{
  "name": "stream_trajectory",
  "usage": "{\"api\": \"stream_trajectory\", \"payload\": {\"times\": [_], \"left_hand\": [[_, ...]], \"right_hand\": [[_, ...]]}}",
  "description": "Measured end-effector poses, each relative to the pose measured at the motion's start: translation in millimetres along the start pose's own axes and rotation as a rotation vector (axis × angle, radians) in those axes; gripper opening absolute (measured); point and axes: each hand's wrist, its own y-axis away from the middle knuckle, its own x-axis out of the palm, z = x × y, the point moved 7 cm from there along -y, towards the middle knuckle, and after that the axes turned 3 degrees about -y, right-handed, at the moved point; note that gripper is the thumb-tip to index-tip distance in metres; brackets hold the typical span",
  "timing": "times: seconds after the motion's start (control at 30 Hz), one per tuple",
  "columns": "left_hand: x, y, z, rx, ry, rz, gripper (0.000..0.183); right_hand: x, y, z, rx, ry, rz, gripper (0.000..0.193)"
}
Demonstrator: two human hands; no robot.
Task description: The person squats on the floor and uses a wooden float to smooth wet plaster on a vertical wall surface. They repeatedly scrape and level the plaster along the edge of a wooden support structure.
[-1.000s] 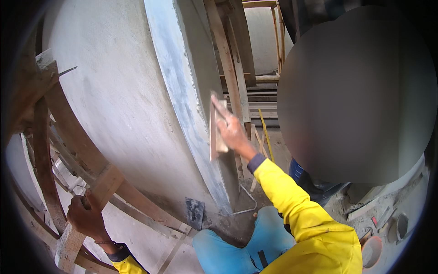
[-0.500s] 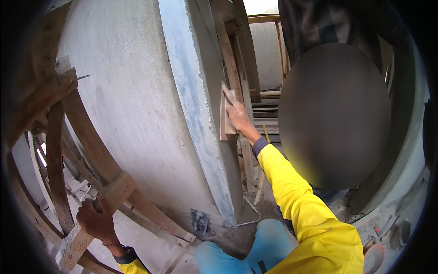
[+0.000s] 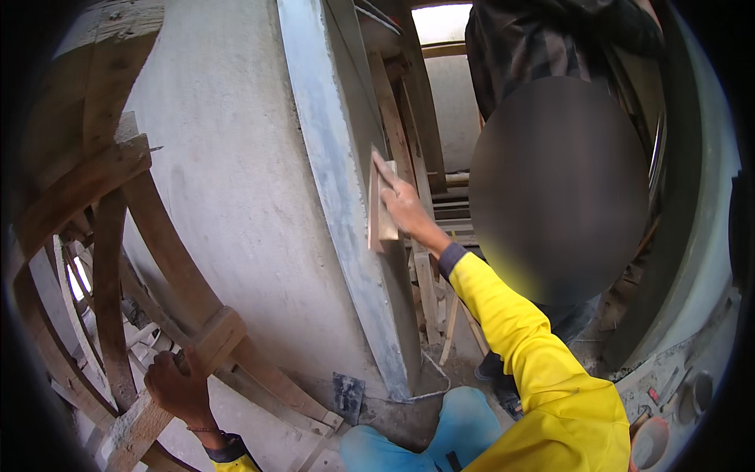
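My right hand (image 3: 406,209) grips a wooden plastering float (image 3: 388,223), held upright against the narrow side face of a grey plastered wall (image 3: 336,47). Along that wall's corner runs a paler, bluish-grey strip (image 3: 329,157) with a rough edge, just left of the float. On the left, my left hand (image 3: 181,387) is closed around a rough wooden beam (image 3: 220,334) of a timber frame. Its fingertips are partly hidden behind the wood.
Another person in dark clothing (image 3: 543,43) is close by on the right. Curved timbers (image 3: 169,236) rise on the left, one with a nail sticking out. A dark flat piece (image 3: 348,396) leans at the wall's foot. Buckets (image 3: 650,444) and tools lie at lower right.
My right hand has brought the float left, nearer the wall's corner strip. The view has shifted slightly. My left hand keeps its hold on the beam. The other person has shifted left.
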Motion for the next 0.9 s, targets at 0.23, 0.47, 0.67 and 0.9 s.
{"api": "stream_trajectory", "payload": {"times": [0.23,0.47,0.67,0.9], "left_hand": [[3,1,0,0.001,-0.043,-0.006,0.040],[-1,-3,0,0.047,-0.055,-0.049,0.039],[-10,-9,17,0.085,-0.231,0.017,0.044],[4,-5,-5,0.027,-0.199,0.089,0.049]], "right_hand": [[-26,-104,43,-0.132,0.053,-0.005,0.066],[-17,-127,57,-0.270,0.107,-0.007,0.060],[-9,-157,89,-0.262,-0.013,0.018,0.059],[13,148,-87,0.405,0.126,-0.079,0.061]]}}
